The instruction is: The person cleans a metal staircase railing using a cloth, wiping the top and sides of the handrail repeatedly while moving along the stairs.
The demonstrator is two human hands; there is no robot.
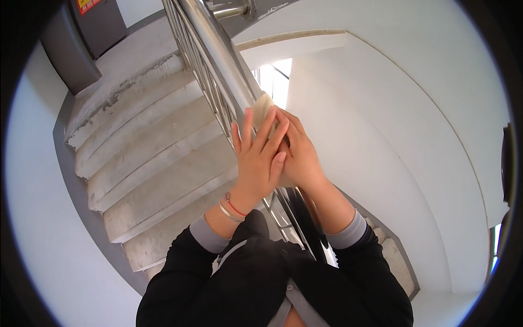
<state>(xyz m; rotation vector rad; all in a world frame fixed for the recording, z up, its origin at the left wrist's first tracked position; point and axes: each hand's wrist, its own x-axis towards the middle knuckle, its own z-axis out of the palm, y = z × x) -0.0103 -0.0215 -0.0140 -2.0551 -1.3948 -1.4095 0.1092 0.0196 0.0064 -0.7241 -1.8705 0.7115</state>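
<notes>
A polished metal handrail [222, 53] runs down from the upper middle of the picture and passes under both hands. A pale yellowish cloth [263, 107] lies over the rail, with part of it showing beyond the fingertips. My left hand [259, 159], with a red string and a silver bangle at its wrist, rests palm down on the cloth, fingers spread. Against its right side, my right hand [300, 155] presses on the cloth along the rail's right side, its fingertips near the cloth's upper edge. Fingers of the two hands touch and partly overlap. Much of the cloth is hidden beneath them.
Worn concrete steps [163, 155] curve along the left, beside the metal balusters [204, 81]. A dark door [100, 24] with a red and yellow notice stands at the top left. A white curved wall [367, 122] bounds the right side, and more steps [394, 257] show at lower right.
</notes>
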